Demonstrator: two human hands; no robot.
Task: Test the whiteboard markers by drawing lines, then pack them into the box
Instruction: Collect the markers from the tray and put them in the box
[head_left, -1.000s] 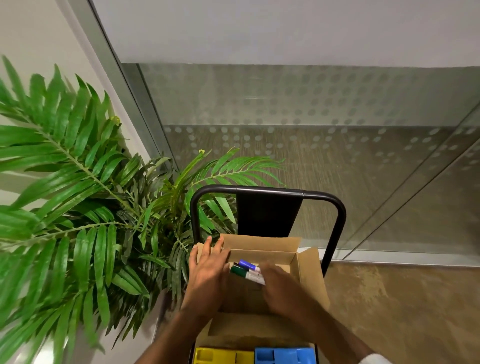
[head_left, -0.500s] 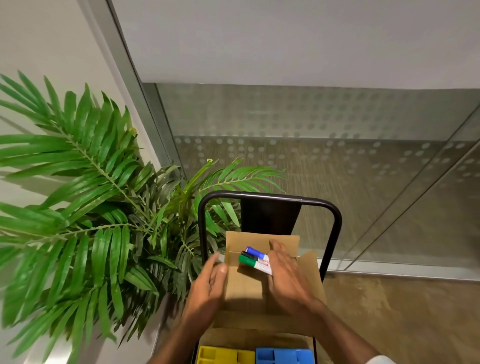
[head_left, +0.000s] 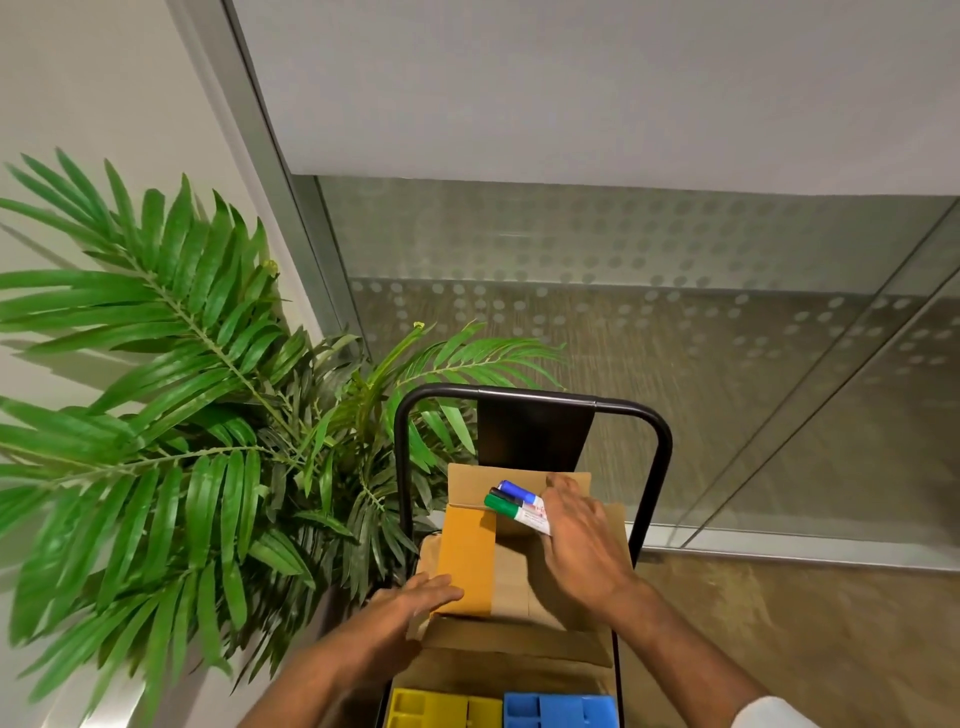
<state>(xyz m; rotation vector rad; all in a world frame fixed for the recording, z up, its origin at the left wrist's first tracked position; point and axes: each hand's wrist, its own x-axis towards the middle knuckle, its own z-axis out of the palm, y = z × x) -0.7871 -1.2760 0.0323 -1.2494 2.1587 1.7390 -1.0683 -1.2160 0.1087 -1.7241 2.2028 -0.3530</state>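
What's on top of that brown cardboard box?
Three markers capped blue, black and green, held there by the right hand; the left hand rests on a flap. Flaps hide the cardboard box's inside.

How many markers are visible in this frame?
3: blue marker, black marker, green marker, bunched in the right hand over the cardboard box. More may hide under the hand.
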